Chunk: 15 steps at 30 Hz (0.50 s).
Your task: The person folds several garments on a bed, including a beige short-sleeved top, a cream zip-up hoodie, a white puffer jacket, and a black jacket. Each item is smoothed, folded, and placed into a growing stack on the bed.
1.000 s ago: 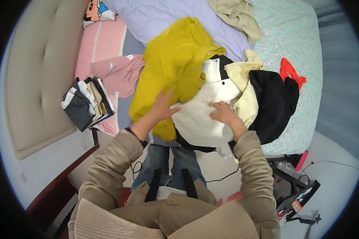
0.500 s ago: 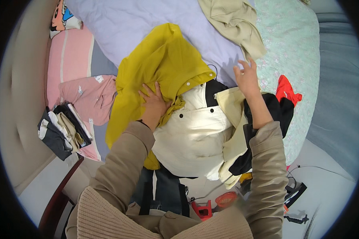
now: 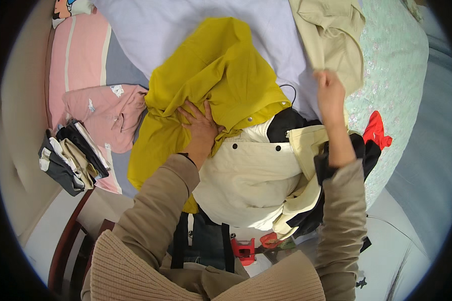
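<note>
Yellow jacket [image 3: 221,70] under left hand [image 3: 201,123]

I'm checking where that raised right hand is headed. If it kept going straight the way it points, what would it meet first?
Most likely the beige garment: the right hand reaches up the bed, its fingers at that garment's lower edge. Whether they touch is unclear.

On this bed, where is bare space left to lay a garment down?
Free: the lavender sheet above the yellow jacket, between the pink pillow and the beige garment. Crowded: around the cream jacket, where clothes overlap.
</note>
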### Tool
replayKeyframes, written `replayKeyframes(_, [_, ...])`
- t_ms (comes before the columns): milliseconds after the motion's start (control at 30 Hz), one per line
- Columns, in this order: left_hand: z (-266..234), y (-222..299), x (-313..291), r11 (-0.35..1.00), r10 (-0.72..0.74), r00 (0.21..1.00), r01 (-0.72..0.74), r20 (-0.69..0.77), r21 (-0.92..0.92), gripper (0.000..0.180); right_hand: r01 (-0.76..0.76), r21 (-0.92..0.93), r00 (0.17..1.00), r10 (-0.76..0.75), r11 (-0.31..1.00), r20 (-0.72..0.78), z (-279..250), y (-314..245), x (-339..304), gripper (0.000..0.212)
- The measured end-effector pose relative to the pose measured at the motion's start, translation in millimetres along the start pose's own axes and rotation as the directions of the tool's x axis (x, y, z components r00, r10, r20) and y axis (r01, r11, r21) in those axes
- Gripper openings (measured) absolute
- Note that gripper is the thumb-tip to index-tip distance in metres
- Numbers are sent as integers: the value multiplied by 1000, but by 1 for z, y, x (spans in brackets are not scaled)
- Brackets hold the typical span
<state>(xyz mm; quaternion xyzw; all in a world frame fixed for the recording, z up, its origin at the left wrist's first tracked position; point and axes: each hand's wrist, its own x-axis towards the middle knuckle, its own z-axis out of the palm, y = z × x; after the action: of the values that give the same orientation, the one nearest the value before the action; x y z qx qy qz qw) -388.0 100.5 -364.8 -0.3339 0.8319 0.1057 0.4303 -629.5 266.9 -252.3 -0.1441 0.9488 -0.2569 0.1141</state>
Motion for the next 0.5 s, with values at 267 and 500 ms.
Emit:
replayKeyframes(267, [11,-4,-4,999,48,978,-43,-204,29,103,-469,530,877,303,706,372,-36,-68,-180,16])
replayKeyframes(500, [-13,-29,-20,907,336,919,-257,-207,333,98,-749,460,639,333,477,694,-95,-95,-323,31])
